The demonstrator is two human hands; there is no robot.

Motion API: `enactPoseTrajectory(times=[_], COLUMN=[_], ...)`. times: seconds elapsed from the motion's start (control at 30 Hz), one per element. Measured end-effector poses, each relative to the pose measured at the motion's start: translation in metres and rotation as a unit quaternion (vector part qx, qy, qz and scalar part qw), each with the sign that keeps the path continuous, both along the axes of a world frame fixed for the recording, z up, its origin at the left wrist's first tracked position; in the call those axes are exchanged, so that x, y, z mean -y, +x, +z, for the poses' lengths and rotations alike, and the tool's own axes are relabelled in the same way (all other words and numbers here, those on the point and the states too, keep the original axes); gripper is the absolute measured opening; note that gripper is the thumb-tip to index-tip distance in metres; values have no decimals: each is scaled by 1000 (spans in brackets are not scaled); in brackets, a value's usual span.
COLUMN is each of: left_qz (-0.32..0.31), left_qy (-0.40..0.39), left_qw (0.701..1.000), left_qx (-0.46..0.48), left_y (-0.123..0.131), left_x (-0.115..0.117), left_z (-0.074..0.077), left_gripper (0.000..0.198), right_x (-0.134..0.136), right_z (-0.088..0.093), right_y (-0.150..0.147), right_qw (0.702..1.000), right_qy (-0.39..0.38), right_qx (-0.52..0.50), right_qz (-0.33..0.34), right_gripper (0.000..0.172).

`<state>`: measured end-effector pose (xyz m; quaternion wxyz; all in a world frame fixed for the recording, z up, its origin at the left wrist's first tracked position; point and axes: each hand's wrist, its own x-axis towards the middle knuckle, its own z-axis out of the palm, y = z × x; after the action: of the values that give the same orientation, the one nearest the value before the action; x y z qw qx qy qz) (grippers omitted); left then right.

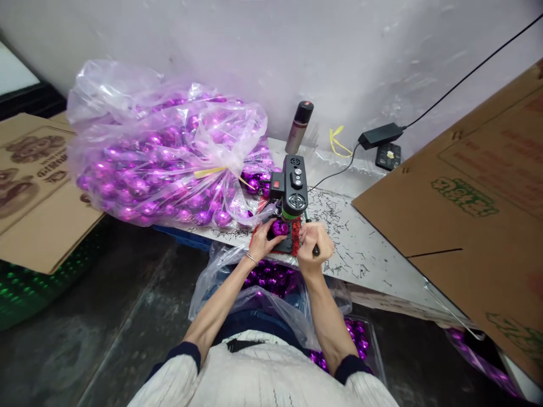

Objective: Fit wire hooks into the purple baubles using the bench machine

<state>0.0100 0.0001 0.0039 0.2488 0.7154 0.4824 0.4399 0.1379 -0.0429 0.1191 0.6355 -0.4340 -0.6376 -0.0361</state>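
A shiny purple ball [280, 227] sits under the head of a small black bench machine [295, 183] with a red switch. My left hand [263, 242] grips the ball from its left side, fingers and thumb around it. To the right, my right hand [316, 243] is closed in a fist around the machine's lever handle [316, 250], whose dark end pokes out of the fist. Red material [296, 237] edges the black base below the ball.
A big clear bag [169, 164] of purple balls lies at the left, tied with yellow. Behind the machine stands a spray can [299, 127]. Dark scraps litter the white table [343, 243]. A cardboard box [458, 215] is on the right; more purple balls [271, 280] lie in an open bag before me.
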Motion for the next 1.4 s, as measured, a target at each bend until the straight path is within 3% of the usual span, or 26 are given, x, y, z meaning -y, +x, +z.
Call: enactPoseTrajectory(times=[0.13, 0.27, 0.33, 0.37, 0.43, 0.47, 0.53, 0.57, 0.63, 0.7, 0.8, 0.97, 1.03, 1.1, 1.23, 1.4], left_qz=[-33, -104, -93, -78, -27, 16, 88, 112, 179, 218, 210, 128, 104, 85, 44, 30], left_qy=[84, 115, 138, 147, 149, 140, 103, 64, -88, -201, -257, -271, -262, -257, -235, -226], left_qw=[995, 976, 975, 978, 986, 989, 990, 989, 971, 941, 929, 948, 956, 962, 914, 901], left_qx=[-49, -153, -146, -126, -74, -54, -45, -65, -132, -162, -161, -108, -79, 27, 327, 368], left_y=[-12, -27, -31, -32, -35, -36, -38, -38, -40, -40, -38, -39, -45, -56, -81, -72], left_x=[45, 105, 111, 103, 66, 38, -25, -57, -110, -144, -161, -153, -146, -134, -87, -6], left_z=[-1, -25, -30, -27, -9, 5, 38, 54, 80, 92, 90, 77, 77, 80, 82, 56], left_gripper=[69, 71, 72, 67, 46, 34, 32, 32, 33, 38, 40, 34, 44, 54, 51, 52], right_x=[4, 7, 8, 8, 8, 8, 8, 8, 9, 9, 10, 9, 9, 9, 9, 6], right_z=[26, 15, 6, 3, 0, 0, 1, 1, 2, 2, 2, 1, 1, 1, 5, 18], right_y=[-2, -2, -2, -1, -1, -2, -2, -2, -3, -3, -2, -2, -2, -2, -2, -2], right_qw=[998, 999, 999, 1000, 1000, 1000, 1000, 1000, 1000, 1000, 999, 999, 999, 999, 999, 999], right_qy=[-55, -28, -16, -14, -11, -10, -9, -9, -13, -17, -16, -6, -5, -8, -10, -23], right_qx=[-24, -13, -5, -3, 0, 0, 0, 0, 3, 9, 15, 22, 25, 26, 23, -6], right_qz=[11, 28, 30, 28, 26, 25, 24, 23, 21, 21, 27, 25, 26, 28, 26, 32], right_gripper=[32, 30, 29, 29, 29, 29, 29, 29, 28, 28, 28, 28, 28, 28, 28, 29])
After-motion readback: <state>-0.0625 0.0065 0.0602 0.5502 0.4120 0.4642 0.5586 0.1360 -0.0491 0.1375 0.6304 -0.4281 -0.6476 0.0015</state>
